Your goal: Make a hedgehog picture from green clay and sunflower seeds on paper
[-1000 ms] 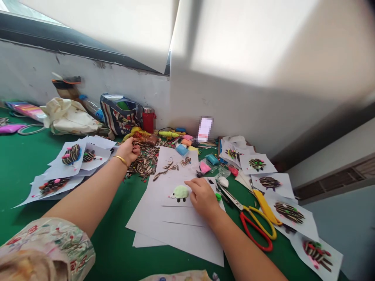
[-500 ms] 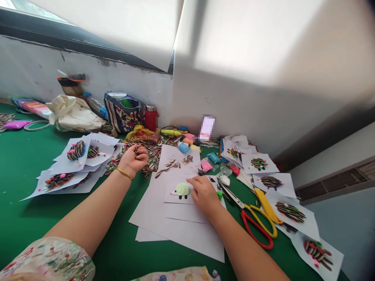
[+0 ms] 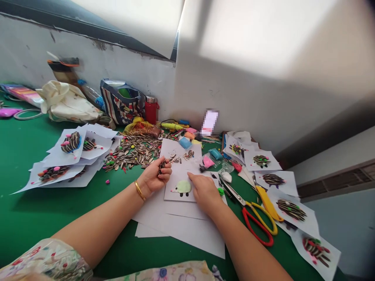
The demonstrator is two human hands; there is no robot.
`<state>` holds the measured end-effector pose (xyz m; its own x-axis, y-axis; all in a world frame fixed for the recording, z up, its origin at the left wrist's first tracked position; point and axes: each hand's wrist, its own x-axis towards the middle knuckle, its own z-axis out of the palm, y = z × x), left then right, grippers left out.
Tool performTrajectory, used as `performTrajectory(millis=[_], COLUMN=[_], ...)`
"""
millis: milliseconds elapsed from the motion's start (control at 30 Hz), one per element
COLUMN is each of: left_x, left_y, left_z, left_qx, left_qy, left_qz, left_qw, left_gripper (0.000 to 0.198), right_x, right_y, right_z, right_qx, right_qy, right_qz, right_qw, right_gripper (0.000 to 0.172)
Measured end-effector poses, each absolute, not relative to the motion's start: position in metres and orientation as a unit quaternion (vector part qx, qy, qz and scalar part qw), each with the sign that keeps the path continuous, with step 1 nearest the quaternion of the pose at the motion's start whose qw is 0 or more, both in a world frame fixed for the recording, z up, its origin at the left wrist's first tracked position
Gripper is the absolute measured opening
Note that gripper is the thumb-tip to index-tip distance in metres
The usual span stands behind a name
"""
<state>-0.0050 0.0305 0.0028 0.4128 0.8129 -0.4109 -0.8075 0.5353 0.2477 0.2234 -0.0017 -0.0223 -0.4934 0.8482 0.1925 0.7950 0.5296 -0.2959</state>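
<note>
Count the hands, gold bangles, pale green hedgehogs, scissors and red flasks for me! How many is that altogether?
Left hand and right hand: 2
Gold bangle: 1
Pale green hedgehog: 1
Pair of scissors: 1
Red flask: 1
Total: 6

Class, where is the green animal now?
In the head view, the green animal lies on white paper below centre, between the left hand and the right hand.

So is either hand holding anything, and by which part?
The left hand holds sunflower seeds in curled fingers; which part of each is gripped can't be told. The right hand rests on white paper, holding nothing visible.
</note>
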Motion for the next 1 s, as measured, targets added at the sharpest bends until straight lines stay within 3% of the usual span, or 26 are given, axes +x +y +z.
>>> performTrajectory(millis=[233, 633, 833, 1000], left_x=[-0.009, -0.007, -0.001, 0.004], left_y=[0.03, 0.028, 0.019, 0.01], left_z=[-0.003, -0.005, 0.002, 0.004], left_qx=[0.02, 0.099, 0.18, 0.296], left_qy=[0.24, 0.263, 0.301, 0.327], left_qz=[0.46, 0.439, 0.385, 0.356], left_qw=[0.855, 0.854, 0.854, 0.824], left_gripper=[0.015, 0.027, 0.029, 0.031], right_x=[0.224, 0.222, 0.209, 0.193], right_y=[0.0, 0.001, 0.0, 0.002], right_z=[-0.026, -0.022, -0.009, 0.007], right_qx=[-0.477, -0.46, -0.449, -0.484], right_qy=[-0.848, -0.84, -0.785, -0.676], right_qz=[0.075, 0.067, 0.206, 0.406], right_qw=[0.218, 0.281, 0.374, 0.381], right_gripper=[0.054, 0.031, 0.026, 0.03])
